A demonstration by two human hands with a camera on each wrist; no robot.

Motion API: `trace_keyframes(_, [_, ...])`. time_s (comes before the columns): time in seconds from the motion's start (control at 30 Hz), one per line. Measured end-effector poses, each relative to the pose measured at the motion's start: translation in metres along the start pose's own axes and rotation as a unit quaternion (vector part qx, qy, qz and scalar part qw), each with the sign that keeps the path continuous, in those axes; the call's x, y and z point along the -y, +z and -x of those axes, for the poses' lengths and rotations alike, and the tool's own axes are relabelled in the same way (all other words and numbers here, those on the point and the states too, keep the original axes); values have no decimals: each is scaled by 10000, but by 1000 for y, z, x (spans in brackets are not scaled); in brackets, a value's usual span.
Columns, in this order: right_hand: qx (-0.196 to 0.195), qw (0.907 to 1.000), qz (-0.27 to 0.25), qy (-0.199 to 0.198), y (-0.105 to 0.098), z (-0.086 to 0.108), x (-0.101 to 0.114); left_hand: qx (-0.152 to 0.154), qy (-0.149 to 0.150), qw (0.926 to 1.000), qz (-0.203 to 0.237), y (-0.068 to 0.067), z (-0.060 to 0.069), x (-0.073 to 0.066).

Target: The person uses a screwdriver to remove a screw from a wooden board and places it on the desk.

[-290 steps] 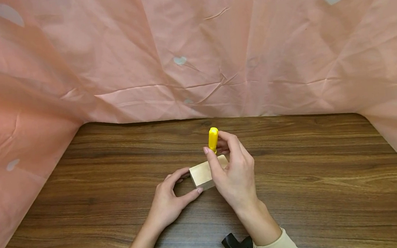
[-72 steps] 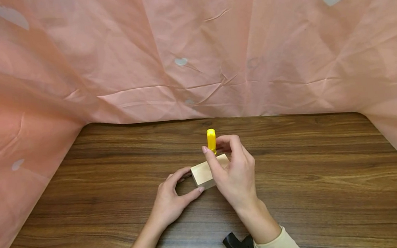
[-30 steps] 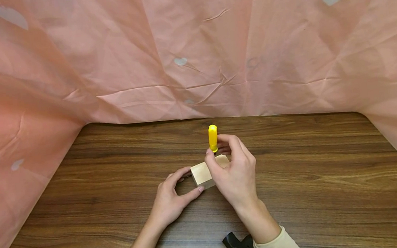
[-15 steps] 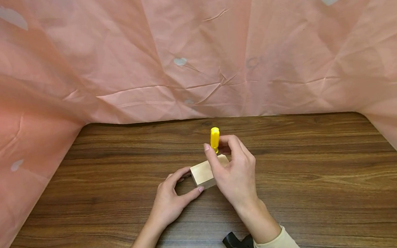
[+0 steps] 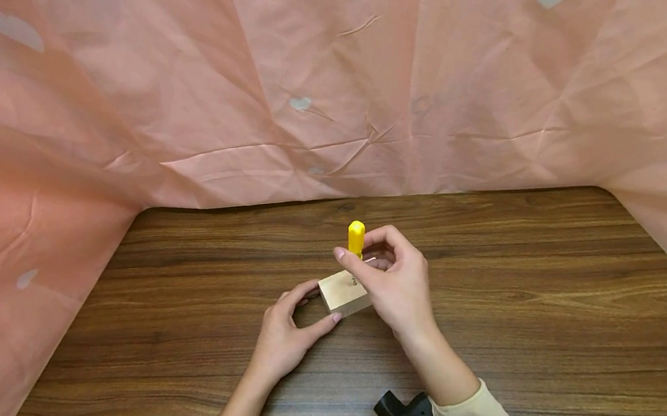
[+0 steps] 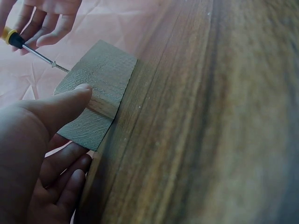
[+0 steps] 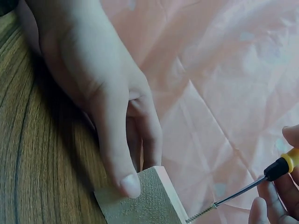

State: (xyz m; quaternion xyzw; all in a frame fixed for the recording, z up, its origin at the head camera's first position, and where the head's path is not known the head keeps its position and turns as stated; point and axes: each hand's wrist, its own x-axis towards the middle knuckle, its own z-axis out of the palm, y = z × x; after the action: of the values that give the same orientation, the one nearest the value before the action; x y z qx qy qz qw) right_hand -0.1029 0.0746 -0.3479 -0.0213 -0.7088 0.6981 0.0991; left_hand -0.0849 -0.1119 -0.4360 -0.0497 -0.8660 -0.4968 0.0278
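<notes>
A pale wooden block (image 5: 339, 291) lies on the table, gripped at its left end by my left hand (image 5: 282, 340), thumb on the near side and fingers on the far side. From its top stands a screw (image 6: 60, 67), part of its thread showing above the wood. My right hand (image 5: 401, 288) holds a screwdriver (image 5: 356, 238) by its yellow handle, thumb and fingers around it. In the right wrist view the screwdriver's metal shaft (image 7: 240, 190) meets the screw head in one line. The screw's lower end is hidden in the block.
Brown wood-grain table (image 5: 529, 296) spreads around both hands. A pink cloth (image 5: 208, 99) with pale hearts hangs behind the table and along its sides. Black devices (image 5: 407, 414) sit at both wrists, beside beige sleeves (image 5: 474, 415).
Over the last second the screwdriver handle has tipped and sunk slightly, and my right thumb has shifted left, uncovering the screw in the head view. My left hand and the block have hardly moved.
</notes>
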Motion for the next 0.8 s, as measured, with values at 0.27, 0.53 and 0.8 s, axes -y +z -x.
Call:
trace_keyframes(0.27, [46,9996,-204,179,0,0,2,12,-2,10000,10,1,-1,1])
trace_keyframes(0.53, [-46,9994,-278,179,0,-1,0,-1,-5,10000,4,1,-1,0])
trace_keyframes(0.8, [-101,9980,-520,345,-1,0,1,21,7,10000,-57,2,-2,-1])
